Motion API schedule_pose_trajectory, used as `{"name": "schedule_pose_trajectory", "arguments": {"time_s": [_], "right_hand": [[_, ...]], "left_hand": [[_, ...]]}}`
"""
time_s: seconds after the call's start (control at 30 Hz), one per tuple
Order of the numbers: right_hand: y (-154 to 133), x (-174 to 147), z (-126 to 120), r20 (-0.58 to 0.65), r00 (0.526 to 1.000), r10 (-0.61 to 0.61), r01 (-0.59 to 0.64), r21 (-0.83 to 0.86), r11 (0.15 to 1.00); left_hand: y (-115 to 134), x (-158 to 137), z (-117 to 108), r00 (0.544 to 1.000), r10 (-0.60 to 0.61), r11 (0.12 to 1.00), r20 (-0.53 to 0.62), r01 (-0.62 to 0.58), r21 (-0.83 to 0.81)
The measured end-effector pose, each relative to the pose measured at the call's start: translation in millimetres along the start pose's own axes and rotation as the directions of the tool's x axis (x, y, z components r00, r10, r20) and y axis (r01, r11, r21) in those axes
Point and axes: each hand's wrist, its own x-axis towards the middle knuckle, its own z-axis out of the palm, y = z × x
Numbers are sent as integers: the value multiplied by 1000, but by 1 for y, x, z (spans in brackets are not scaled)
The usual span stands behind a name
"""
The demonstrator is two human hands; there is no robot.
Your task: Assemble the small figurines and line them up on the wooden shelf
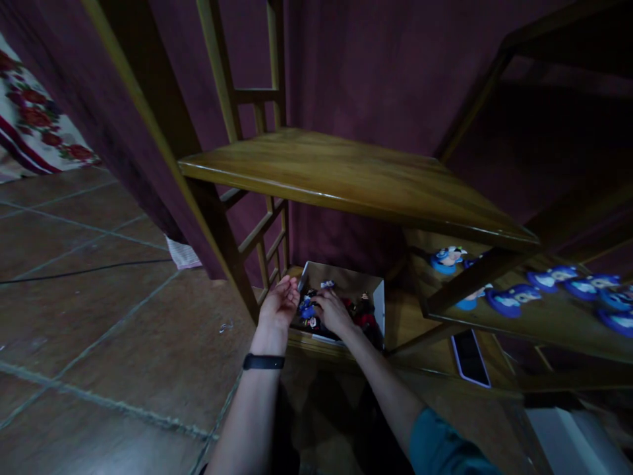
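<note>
A shallow cardboard box (380, 307) with white outer sides stands on the low wooden shelf and holds several small figurines, some blue and white, others dark with red. My right hand (333, 311) reaches into it, fingers curled down beside a blue figurine (306, 307); what lies between the fingertips is hidden. Another figurine (311, 322) with a dark body lies just below those fingers. At the box's left edge, my left hand (281, 302) is held palm up with the fingers loosely apart and nothing in it. A black band circles the left wrist.
A wooden shelf board (316, 165) juts out above the box. Right of it, several blue-based figurines (514, 299) stand on another shelf board. Below them lies a phone (469, 357). A lattice side panel (262, 241) borders the box's left; a cable (89, 270) crosses the tiled floor.
</note>
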Motion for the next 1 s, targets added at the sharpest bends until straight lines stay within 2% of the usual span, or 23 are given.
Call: {"name": "schedule_pose_trajectory", "arguments": {"time_s": [0.07,0.23,0.4,0.6,0.7,0.8,0.9,1.0], "right_hand": [[-9,0,9,30,999,-14,16,-75,997],[-19,-2,17,67,994,88,-73,-191,979],[-14,0,11,68,993,92,-82,-135,987],[-2,4,0,10,986,164,-164,61,985],[-4,0,-2,5,993,120,-120,71,990],[-10,-4,2,71,997,13,-16,46,999],[-16,-6,12,134,990,37,-38,0,999],[-17,-5,22,131,990,60,-62,9,998]], "left_hand": [[1,1,-2,1000,-3,1000,10,3,-5],[3,-2,-2,1000,-4,1000,11,4,-12],[3,-4,-1,1000,-9,1000,9,9,-4],[-2,-1,-4,999,6,1000,33,-7,25],[-7,0,-2,999,1,997,33,-3,74],[-13,-2,4,988,151,965,21,-152,216],[-18,-9,10,938,339,889,63,-342,304],[-30,-21,13,913,361,854,189,-406,327]]}}
